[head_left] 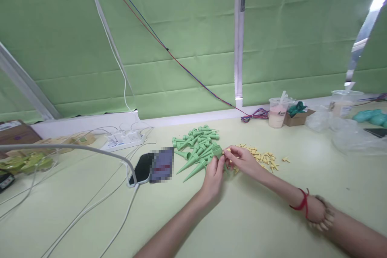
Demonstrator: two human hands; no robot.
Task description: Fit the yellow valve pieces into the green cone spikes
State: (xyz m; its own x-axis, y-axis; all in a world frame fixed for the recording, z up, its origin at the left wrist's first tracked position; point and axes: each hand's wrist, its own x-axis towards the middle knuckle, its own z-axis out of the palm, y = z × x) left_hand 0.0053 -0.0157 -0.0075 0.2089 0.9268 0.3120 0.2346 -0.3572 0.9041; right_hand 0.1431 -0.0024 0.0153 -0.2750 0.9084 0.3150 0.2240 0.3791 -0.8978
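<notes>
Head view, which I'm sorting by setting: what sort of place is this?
Probably a small assembly workbench: a pile of green plastic cone spikes, scattered small yellow plastic pieces, and a white power strip on a pale green table.

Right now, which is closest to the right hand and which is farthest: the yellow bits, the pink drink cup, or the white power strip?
From the right hand, in the head view:
1. Yellow bits, scattered on the table right beside the hand.
2. Pink drink cup, farther back and to the right, near the wall.
3. White power strip, far off to the left, past the pile of green cones.
</notes>
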